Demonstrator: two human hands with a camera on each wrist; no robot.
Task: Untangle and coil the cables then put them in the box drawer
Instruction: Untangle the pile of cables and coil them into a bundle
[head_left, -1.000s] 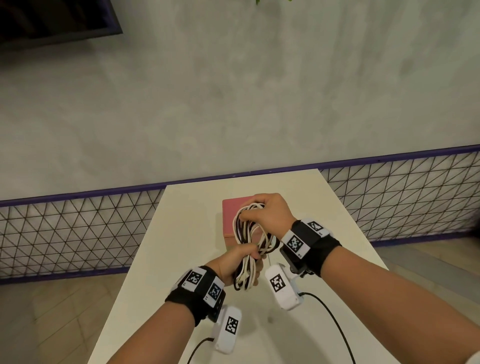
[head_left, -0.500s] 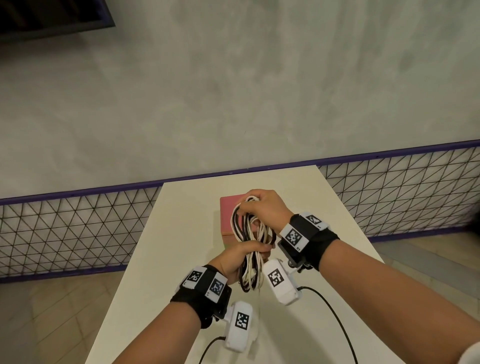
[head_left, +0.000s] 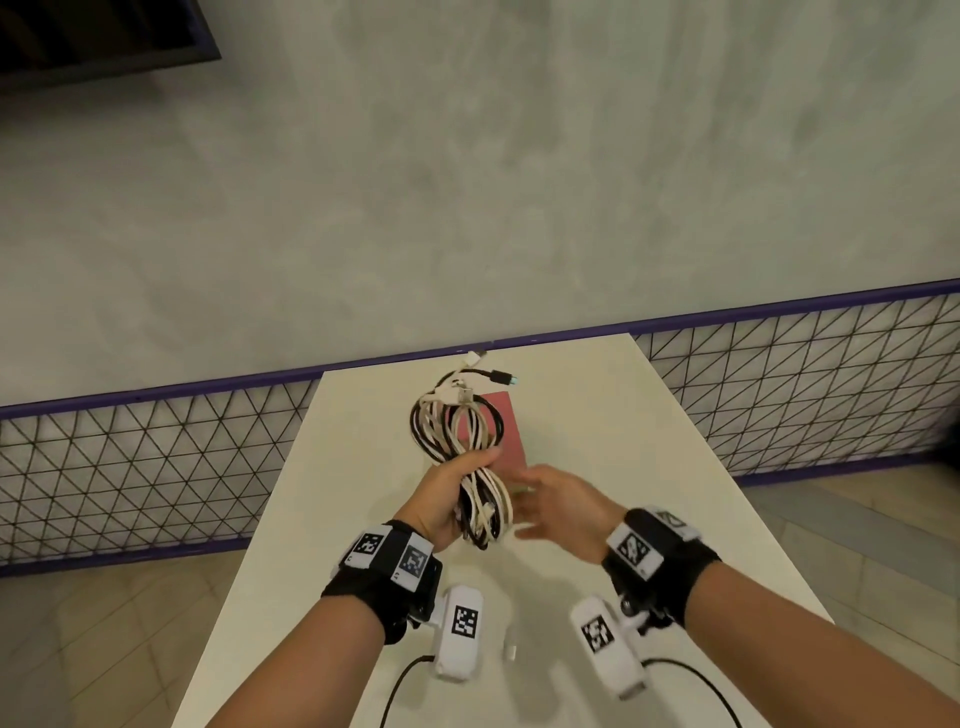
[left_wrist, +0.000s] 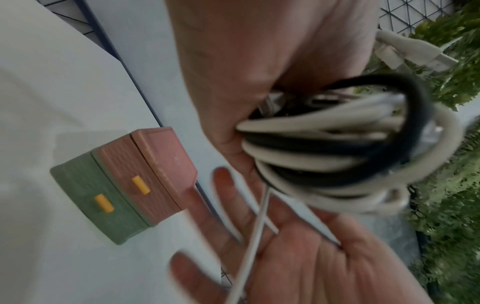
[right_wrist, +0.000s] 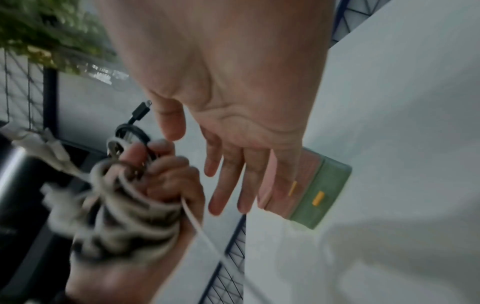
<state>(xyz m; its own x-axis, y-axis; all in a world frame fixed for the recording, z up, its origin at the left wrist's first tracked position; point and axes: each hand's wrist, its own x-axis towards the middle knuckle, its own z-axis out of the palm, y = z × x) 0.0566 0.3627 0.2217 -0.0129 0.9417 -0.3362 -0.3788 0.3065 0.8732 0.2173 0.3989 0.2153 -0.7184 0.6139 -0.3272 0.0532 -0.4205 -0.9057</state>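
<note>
I see a bundle of black and off-white coiled cables (head_left: 457, 441), the two colours mixed loop by loop, one black plug tipped pale blue. The small ribbed box drawer (left_wrist: 124, 183) is dusty pink on top and sage green below, each tier with a yellow-orange handle. The smooth table (head_left: 623, 467) is cream-white. Black wrist straps (head_left: 660, 561) carry white tags with black square-code patterns. The wire fence panel (head_left: 130, 467) shows a black triangle lattice under a purple rail.

wall (head_left: 467, 182): grey plaster, 12 o'clock | window frame (head_left: 104, 47): dark, 10 o'clock | railing (head_left: 130, 457): purple-topped wire mesh, 9 to 3 o'clock | table (head_left: 649, 493): cream, centre | floor (head_left: 93, 649): tan tiles, 7 o'clock | foliage (left_wrist: 454, 185): green, beyond mesh
</note>
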